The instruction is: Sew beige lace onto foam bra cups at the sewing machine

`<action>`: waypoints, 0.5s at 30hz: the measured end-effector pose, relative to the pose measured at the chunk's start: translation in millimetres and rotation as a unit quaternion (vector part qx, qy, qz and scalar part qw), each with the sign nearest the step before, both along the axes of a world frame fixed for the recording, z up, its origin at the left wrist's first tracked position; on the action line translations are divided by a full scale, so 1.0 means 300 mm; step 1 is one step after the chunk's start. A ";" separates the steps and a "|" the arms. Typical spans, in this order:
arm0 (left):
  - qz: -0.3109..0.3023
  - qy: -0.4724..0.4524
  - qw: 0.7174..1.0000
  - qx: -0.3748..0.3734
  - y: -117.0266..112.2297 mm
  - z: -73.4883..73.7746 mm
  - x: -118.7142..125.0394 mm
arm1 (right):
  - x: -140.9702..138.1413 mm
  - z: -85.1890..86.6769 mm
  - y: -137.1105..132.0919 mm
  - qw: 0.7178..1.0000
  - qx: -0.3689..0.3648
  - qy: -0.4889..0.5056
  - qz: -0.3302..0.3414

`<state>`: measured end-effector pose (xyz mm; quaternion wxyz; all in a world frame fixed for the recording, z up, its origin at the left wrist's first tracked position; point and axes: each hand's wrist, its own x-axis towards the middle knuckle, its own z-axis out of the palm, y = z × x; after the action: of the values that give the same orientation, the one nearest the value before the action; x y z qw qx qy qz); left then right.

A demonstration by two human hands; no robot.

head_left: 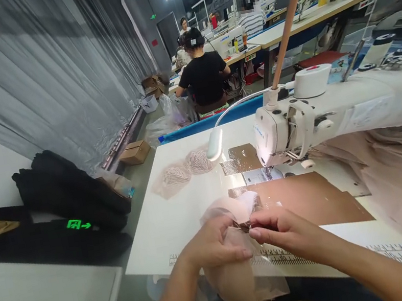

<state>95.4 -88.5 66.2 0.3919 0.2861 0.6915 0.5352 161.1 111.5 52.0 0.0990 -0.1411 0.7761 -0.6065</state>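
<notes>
A beige bra piece [232, 282] with padded cups and sheer mesh hangs over the front edge of the sewing table. My left hand [217, 243] is closed around its middle, thumb lying along the mesh. On the other side, my right hand [277, 228] pinches the same piece between thumb and fingertips, where a dark gathered bit shows. Both hands are close together, in front of the needle area of a white sewing machine [275, 129]. The fingertips partly hide what lies between them. A second bra piece [178, 174] with lace-patterned cups rests flat on the table, farther left.
Brown sheeting [298, 198] covers part of the white table [153, 231], which has ruler markings along its front. Beige lace fabric [393, 179] is heaped at right. A small lamp [215, 143] overhangs the table. Beyond, a person in black [205, 77] sits at another machine.
</notes>
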 end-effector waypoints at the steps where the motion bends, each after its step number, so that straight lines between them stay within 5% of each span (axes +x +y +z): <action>1: -0.002 0.011 1.000 -0.008 0.001 -0.004 0.001 | -0.005 -0.004 -0.012 1.000 -0.006 0.003 -0.005; 6: -0.045 0.056 0.997 -0.021 -0.016 0.018 -0.015 | 0.001 -0.004 -0.012 0.999 0.027 0.026 -0.037; 10: -0.101 0.091 0.986 -0.100 -0.111 0.070 -0.129 | 0.055 -0.062 0.139 0.972 0.191 0.074 -0.113; 12: -0.005 0.192 0.963 -0.188 -0.169 0.081 -0.201 | 0.089 -0.123 0.255 0.931 0.297 0.104 -0.185; 15: 0.156 0.388 0.855 -0.306 -0.209 0.072 -0.248 | 0.131 -0.198 0.405 0.866 0.391 0.152 -0.273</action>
<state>21.1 -151.1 87.9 0.0703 0.2245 0.9519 0.1963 200.5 233.1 -7.5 -0.1426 0.0369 0.9627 -0.2271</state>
